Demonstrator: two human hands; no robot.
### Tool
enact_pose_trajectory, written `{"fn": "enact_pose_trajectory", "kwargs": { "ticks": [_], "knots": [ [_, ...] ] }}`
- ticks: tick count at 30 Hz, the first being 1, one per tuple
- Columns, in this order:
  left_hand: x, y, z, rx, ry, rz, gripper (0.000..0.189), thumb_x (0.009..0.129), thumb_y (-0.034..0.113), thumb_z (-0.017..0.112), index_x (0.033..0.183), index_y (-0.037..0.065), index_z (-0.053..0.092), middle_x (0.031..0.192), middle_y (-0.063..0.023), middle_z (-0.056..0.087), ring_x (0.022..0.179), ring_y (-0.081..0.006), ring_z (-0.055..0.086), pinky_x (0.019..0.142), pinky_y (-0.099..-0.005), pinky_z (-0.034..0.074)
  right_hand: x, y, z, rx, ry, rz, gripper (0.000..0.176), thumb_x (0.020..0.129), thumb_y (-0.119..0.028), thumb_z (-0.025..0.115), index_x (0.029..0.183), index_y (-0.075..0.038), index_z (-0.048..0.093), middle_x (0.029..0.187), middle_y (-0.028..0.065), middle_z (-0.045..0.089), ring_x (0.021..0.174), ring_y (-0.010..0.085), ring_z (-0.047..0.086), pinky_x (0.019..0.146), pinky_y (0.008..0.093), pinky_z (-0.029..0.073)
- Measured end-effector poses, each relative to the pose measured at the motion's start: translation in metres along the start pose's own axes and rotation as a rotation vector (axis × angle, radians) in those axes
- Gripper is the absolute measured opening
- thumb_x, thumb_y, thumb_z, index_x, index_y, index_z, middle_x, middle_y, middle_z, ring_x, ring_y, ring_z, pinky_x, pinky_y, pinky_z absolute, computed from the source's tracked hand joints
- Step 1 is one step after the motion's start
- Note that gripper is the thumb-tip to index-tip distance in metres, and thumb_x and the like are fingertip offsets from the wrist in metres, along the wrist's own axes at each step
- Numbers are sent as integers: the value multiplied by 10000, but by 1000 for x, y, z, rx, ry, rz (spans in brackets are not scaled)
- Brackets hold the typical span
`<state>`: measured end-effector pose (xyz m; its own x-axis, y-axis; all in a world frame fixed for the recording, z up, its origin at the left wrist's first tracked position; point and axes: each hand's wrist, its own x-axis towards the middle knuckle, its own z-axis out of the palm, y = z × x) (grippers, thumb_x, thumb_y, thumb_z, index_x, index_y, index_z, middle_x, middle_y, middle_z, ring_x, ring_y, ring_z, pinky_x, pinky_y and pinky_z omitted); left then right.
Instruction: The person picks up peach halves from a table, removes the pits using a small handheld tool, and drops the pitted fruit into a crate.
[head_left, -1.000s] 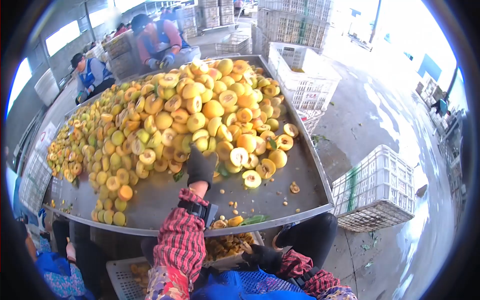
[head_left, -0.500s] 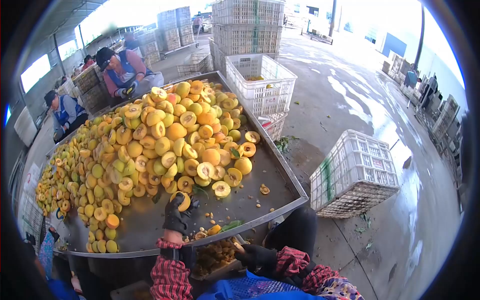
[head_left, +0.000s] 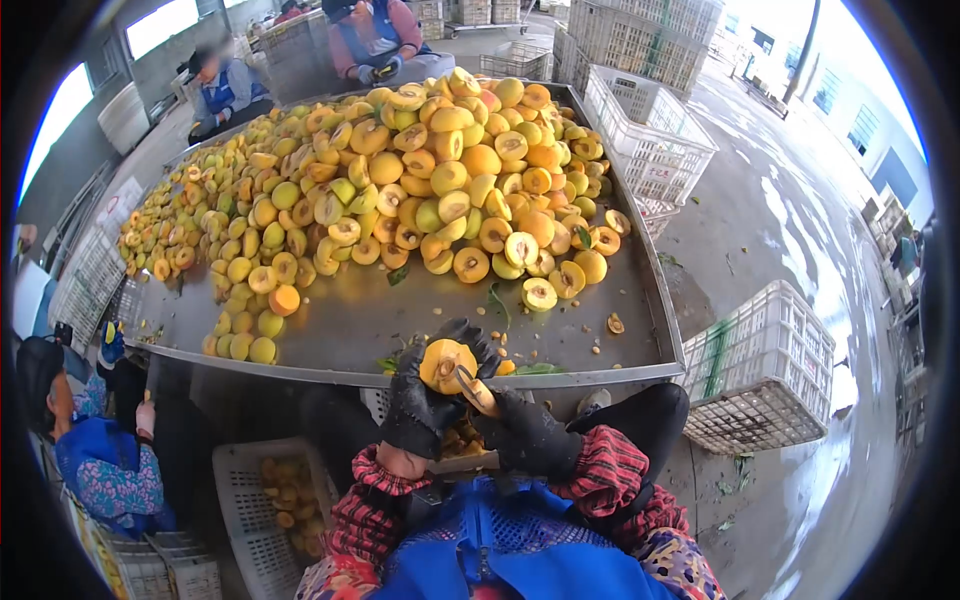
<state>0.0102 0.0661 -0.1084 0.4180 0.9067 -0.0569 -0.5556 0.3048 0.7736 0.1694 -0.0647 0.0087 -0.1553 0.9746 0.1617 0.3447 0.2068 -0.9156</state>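
A halved orange-yellow fruit (head_left: 446, 366) sits in the black-gloved fingers of my left hand (head_left: 425, 395), near the table's front edge. Close against it, my right hand (head_left: 530, 430), also gloved in black, grips a small tool (head_left: 478, 391) with a tan, rounded part touching the fruit's right side. The tool's exact shape is partly hidden by the glove. Beyond both hands, a large heap of whole and halved fruit (head_left: 400, 190) covers much of the metal table (head_left: 400, 330).
White crates stand right of the table (head_left: 650, 135) and on the floor (head_left: 765, 370). A crate holding fruit pieces (head_left: 240, 490) lies low left, and another container is partly hidden beneath my hands. Co-workers sit at the left (head_left: 110, 460) and across the table (head_left: 375, 45).
My left hand has come back from the heap with the fruit and now meets my right hand, which holds the tool against it. The view has tilted down and turned left.
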Motion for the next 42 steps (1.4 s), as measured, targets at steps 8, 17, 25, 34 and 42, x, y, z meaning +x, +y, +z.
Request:
{"fn": "enact_pose_trajectory", "kwargs": {
  "ticks": [8, 17, 25, 34, 42],
  "knots": [
    [-31, 42, 60, -441, -106, -158, 544, 947, 337, 331, 1323, -58, 332, 1307, -221, 423, 1119, -324, 509, 954, -420, 448, 0, -26, 4, -276, 25, 81, 252, 843, -147, 588, 1038, -21, 488, 780, 241, 578, 709, 435, 574, 578, 473, 436],
    [-31, 37, 65, -506, -73, -160, 508, 953, 334, 335, 1238, -73, 443, 1210, -204, 523, 1078, -300, 543, 959, -414, 434, 7, -19, 12, -398, -161, 183, 575, 856, -109, 521, 1377, -138, 280, 836, 243, 545, 688, 425, 560, 593, 493, 426],
    [-42, 43, 74, -315, -31, -54, 496, 959, 354, 340, 1193, -62, 478, 1113, -180, 581, 1000, -308, 582, 916, -428, 461, 12, -12, 13, -450, -211, 6, 712, 847, -74, 501, 1443, -191, 130, 879, 236, 532, 696, 405, 557, 614, 480, 435],
    [-38, 42, 79, -356, 66, 40, 454, 924, 334, 425, 1186, -31, 497, 1108, -172, 574, 1016, -329, 556, 919, -483, 451, 14, 0, 17, -512, -181, 3, 792, 794, -30, 527, 1448, -182, 106, 852, 212, 532, 704, 379, 564, 598, 467, 431],
    [-38, 40, 74, -137, 91, 165, 588, 831, 380, 601, 1241, -19, 462, 1210, -169, 524, 1074, -339, 525, 933, -478, 435, 20, -6, 18, -394, -128, 132, 267, 875, -200, 502, 1112, -80, 472, 900, 235, 588, 846, 407, 570, 713, 470, 444]
  ]
}}
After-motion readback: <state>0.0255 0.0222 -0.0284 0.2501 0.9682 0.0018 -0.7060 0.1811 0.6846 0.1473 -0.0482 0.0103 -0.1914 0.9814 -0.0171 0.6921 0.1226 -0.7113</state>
